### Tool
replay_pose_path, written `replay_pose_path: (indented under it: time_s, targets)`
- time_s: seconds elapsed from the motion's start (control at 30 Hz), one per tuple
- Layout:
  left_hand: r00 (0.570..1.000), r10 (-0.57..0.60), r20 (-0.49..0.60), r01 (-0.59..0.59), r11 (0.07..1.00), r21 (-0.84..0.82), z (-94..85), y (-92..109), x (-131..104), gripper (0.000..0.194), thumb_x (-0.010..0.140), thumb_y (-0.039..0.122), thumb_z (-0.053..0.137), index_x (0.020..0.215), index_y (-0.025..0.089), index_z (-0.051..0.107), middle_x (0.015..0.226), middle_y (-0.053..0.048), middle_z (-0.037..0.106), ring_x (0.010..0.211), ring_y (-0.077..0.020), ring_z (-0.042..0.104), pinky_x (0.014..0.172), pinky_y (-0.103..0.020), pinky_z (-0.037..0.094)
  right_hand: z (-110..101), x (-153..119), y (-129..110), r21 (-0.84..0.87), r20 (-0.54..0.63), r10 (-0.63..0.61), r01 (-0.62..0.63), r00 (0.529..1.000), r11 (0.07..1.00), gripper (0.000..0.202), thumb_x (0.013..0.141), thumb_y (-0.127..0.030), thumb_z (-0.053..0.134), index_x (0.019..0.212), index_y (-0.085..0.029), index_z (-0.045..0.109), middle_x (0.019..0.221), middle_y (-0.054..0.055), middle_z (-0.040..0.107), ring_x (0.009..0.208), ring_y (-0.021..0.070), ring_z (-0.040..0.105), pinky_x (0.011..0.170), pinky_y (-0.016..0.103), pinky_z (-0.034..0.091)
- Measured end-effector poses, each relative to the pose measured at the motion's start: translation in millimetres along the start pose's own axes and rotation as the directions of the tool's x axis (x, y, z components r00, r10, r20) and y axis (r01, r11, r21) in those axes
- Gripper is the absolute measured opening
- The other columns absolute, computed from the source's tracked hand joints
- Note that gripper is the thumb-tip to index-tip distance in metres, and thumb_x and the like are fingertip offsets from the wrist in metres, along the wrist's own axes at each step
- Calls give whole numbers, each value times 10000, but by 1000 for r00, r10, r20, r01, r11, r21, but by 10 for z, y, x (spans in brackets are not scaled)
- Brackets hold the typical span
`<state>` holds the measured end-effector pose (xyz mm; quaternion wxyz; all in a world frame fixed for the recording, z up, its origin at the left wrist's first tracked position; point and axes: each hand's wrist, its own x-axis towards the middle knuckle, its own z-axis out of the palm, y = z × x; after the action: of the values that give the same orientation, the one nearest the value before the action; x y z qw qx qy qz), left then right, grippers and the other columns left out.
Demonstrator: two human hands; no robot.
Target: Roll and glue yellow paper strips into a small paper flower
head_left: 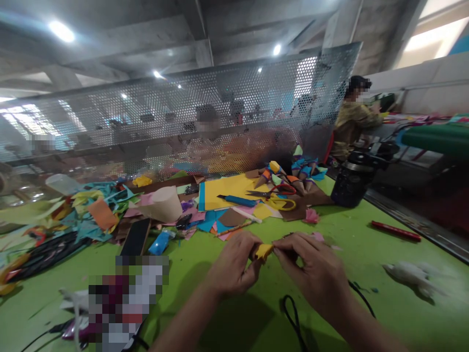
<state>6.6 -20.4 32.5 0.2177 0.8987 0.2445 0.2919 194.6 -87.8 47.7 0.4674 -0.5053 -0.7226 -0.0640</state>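
Note:
My left hand (234,264) and my right hand (311,269) meet over the green table (359,234), both pinching a small yellow paper piece (263,251) between their fingertips. A brown edge shows along the top of the piece on the right-hand side. Both forearms come in from the bottom edge. Just beyond my hands lie a large yellow sheet (230,188), a blue utility knife (238,200), red-handled scissors (271,192) and yellow-handled scissors (280,203).
Several paper cones (289,173) are heaped at the back. Paper scraps (91,210), a beige cone (163,204) and a black phone (136,237) lie left. A black pot (353,183), red pen (395,231), perforated screen (205,117) and a seated person (353,120) are right.

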Motion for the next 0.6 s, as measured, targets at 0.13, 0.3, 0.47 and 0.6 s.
replay_pose_path:
  time_s: [0.13,0.3,0.47,0.6]
  targets:
    - [1000,12,-20,-12,1000,6,12,-10,-1,302,992,430,317,1068,191,485,979,-92,578,915,-230,530,821,-371,426,10,-3,-3,0,-11,20,-20,1000,1000,126,917,-154,572,837,-204,656,735,9,680,671,162,613,644,301,416]
    - [999,16,-28,-17,1000,-5,23,-19,-2,295,991,424,314,1049,190,485,972,-94,575,914,-233,531,828,-377,425,12,12,-2,-4,-27,-2,2,1000,1000,137,909,-153,570,814,-203,656,708,11,678,639,159,606,619,297,416]
    - [1000,-10,-20,10,999,-35,23,-13,-6,278,985,408,341,1055,186,493,991,-98,574,935,-236,523,850,-380,418,20,17,-1,0,-30,4,-4,1000,1000,146,900,-138,565,809,-201,660,701,15,680,626,159,613,593,289,436]
    - [986,-167,7,165,965,-204,45,-37,7,250,972,384,358,1041,199,512,962,-65,568,895,-214,522,814,-346,420,52,28,63,90,14,39,-40,999,995,110,897,-159,595,928,-211,686,831,30,735,716,175,665,658,295,499]
